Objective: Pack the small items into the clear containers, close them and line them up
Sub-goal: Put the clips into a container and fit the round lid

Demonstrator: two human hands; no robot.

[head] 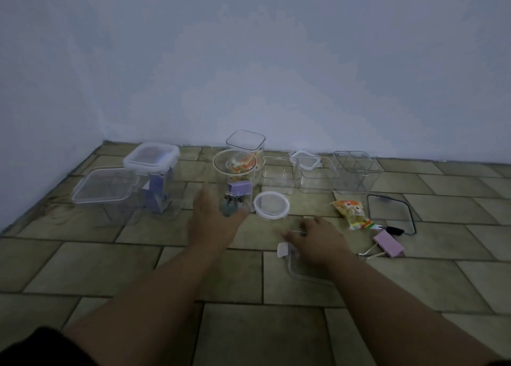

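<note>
Round jar (pixel 219 161), binder clips (pixel 241 188) inside: left hand (pixel 211 221) grip wraps its base, likely steadying it. Right hand (pixel 315 241) rests on clip-lock lid (pixel 294 268); grip undeterminable. Round lid (pixel 271 205) beside jar.

No words or numbers can be read here. The little snack bag (pixel 350 213), near and to the right, has orange, white and dark marks printed on its front. They look like writing, but they are too small and blurry to make out.
</note>
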